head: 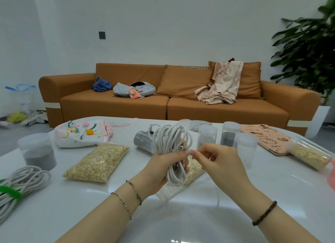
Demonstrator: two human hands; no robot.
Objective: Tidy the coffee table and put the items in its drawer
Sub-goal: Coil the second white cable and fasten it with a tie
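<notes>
My left hand [163, 168] grips a coiled white cable [170, 144] upright above the white coffee table [181, 215]. My right hand [215, 163] pinches a strand of that cable beside the left fingertips; a loose end trails down under my right wrist. On the table lie a second white cable coil with a green tie [20, 183], a bag of oats [97, 163], another oat bag [194, 168] partly hidden behind my hands, a drawstring pouch [81, 134] and a pink case [268, 137]. No drawer is visible.
Clear lidded jars stand at the left [37, 150] and right of centre [207, 135], and an oat-filled jar [308, 154] lies at the right edge. A silver cylinder [143, 141] lies behind the coil. An orange sofa [163, 97] with clothes faces the table; a plant [308, 52] stands right.
</notes>
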